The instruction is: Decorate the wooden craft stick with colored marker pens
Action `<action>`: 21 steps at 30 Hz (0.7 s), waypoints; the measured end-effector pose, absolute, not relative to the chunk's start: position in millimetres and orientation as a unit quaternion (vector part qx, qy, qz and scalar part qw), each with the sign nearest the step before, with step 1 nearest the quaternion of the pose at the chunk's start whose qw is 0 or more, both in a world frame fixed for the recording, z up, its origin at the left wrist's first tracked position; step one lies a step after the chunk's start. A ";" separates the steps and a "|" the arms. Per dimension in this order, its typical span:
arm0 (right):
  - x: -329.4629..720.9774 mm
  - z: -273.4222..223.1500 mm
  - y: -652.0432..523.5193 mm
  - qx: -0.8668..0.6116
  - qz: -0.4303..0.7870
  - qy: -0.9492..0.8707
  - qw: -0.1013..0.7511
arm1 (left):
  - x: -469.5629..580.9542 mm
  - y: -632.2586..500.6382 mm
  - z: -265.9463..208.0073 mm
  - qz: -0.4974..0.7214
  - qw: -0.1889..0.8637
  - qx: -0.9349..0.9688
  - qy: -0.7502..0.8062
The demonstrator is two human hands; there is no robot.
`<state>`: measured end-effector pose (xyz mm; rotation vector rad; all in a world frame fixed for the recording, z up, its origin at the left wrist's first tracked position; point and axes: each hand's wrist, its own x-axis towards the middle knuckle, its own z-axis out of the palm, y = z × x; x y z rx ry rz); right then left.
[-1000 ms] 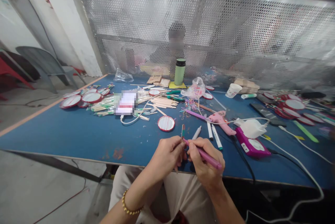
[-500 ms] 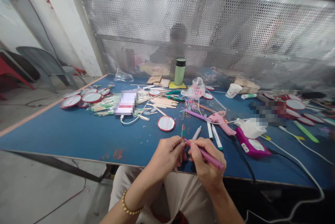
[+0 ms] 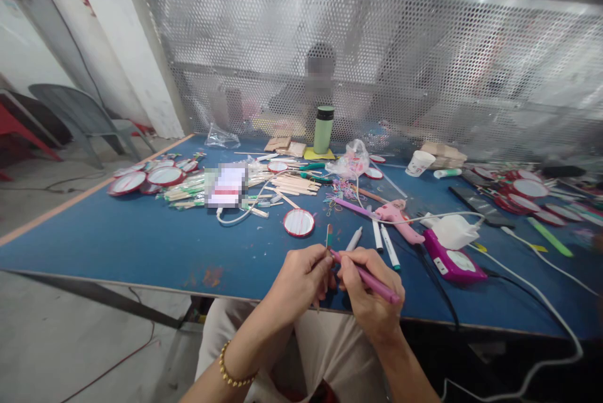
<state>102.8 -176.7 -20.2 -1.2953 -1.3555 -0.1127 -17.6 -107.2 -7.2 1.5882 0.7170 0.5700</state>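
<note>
My left hand [image 3: 308, 274] is closed round a thin wooden stick [image 3: 329, 236], its upper end brown with a green band below. My right hand [image 3: 374, 290] grips a pink marker pen [image 3: 379, 284] like a writing tool. The pen's tip meets the stick near my left fingertips; whether it touches is too small to tell. Just beyond the hands lie a grey marker [image 3: 355, 238], a white pen with a dark end [image 3: 377, 235] and a white pen with a teal end [image 3: 391, 247]. A round red-rimmed disc [image 3: 298, 222] rests ahead of my left hand.
A pink glue gun [image 3: 400, 220] and a magenta power socket [image 3: 453, 260] with cables lie to the right. Wooden sticks [image 3: 294, 184], a phone [image 3: 227, 186] and a green bottle [image 3: 323, 132] are farther back. A perforated metal screen [image 3: 235, 32] bounds the table [image 3: 155, 246].
My right hand and the pink marker pen have shifted very slightly left. The left hand and the stick stay almost where they were.
</note>
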 end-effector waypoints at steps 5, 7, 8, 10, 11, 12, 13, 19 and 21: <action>102.9 -19.9 -177.3 -0.562 -0.054 -0.581 0.586 | -18.2 -107.8 -6.3 0.247 0.609 0.687 0.309; 103.2 -20.7 -177.4 -0.566 -0.050 -0.579 0.585 | -18.2 -108.0 -6.4 0.248 0.610 0.687 0.308; 103.3 -21.3 -177.5 -0.567 -0.046 -0.578 0.585 | -18.2 -108.0 -6.4 0.248 0.610 0.686 0.309; 103.6 -22.6 -177.6 -0.566 -0.044 -0.572 0.592 | -18.1 -108.0 -6.1 0.248 0.612 0.685 0.309; 103.6 -23.1 -177.6 -0.565 -0.045 -0.568 0.597 | -18.0 -107.8 -5.9 0.247 0.612 0.684 0.309; 103.6 -23.3 -177.5 -0.566 -0.046 -0.564 0.600 | -18.0 -107.7 -5.7 0.247 0.612 0.685 0.310; 103.6 -23.4 -177.5 -0.567 -0.046 -0.561 0.601 | -18.1 -107.4 -5.4 0.247 0.611 0.685 0.310; 103.0 -20.6 -177.4 -0.563 -0.047 -0.572 0.594 | -18.2 -107.2 -4.9 0.246 0.611 0.685 0.311; 102.9 -20.1 -177.5 -0.567 -0.049 -0.571 0.591 | -18.1 -107.5 -4.9 0.246 0.612 0.684 0.312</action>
